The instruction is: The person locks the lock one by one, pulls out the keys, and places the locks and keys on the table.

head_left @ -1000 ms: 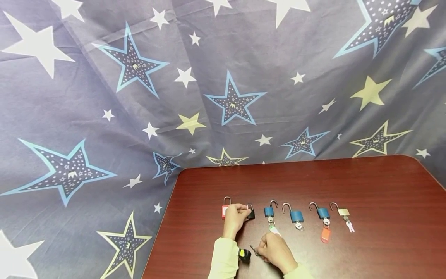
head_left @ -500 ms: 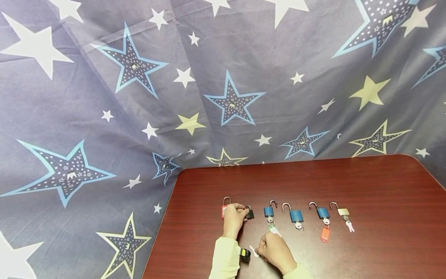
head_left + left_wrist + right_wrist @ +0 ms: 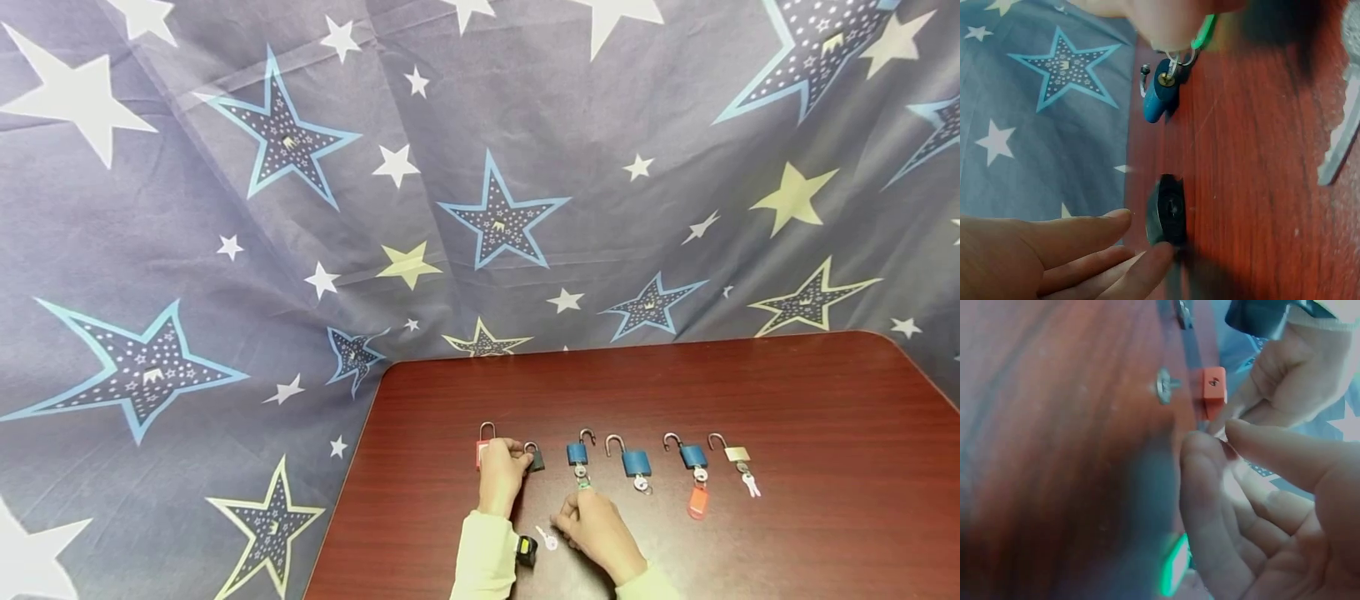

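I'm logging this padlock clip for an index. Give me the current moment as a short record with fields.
surface: dark red wooden table, star-print cloth behind
row: six padlocks, red, black, three blue, one brass
left hand: fingers touching the black padlock, beside the red padlock
right hand: near the green key tag of the first blue padlock; grip unclear
loose item: a small key lies between the wrists

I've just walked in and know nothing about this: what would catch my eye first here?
A row of small padlocks lies on the dark red table, most with shackles sprung open and keys below them. The left hand touches the black padlock. Behind hangs a star-patterned cloth.
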A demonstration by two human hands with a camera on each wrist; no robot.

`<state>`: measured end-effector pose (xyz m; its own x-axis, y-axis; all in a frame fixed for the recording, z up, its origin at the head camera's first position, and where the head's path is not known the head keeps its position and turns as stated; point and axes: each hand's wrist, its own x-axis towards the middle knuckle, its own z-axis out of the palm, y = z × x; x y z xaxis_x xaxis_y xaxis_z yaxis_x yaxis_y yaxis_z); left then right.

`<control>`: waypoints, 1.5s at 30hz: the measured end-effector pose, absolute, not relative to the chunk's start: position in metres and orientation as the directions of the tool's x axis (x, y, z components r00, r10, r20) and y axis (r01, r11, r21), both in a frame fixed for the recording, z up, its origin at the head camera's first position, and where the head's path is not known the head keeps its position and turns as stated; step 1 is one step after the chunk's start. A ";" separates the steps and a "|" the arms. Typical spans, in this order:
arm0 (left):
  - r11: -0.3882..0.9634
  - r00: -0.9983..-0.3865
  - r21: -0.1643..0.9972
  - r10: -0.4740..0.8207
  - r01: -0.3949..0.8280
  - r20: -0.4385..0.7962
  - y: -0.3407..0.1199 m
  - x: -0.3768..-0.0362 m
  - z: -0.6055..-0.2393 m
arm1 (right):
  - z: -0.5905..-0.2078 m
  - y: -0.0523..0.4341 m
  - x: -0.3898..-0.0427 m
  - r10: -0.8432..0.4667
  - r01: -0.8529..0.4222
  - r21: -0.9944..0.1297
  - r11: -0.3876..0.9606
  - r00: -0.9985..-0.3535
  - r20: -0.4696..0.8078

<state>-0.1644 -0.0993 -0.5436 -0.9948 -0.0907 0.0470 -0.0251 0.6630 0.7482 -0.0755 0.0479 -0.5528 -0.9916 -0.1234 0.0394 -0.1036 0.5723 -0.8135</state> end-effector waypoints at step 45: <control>0.305 -0.998 0.951 -0.002 -0.055 -0.057 -0.042 -0.158 -0.565 | -0.554 0.094 -0.128 0.026 -0.012 -0.771 0.637 -0.999 0.036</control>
<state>-0.1583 -0.0425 -0.5651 -0.9984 -0.0018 -0.0573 -0.0551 0.3048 0.9508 -0.1278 0.0938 -0.5537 -0.9990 0.0260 0.0364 -0.0115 0.6369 -0.7708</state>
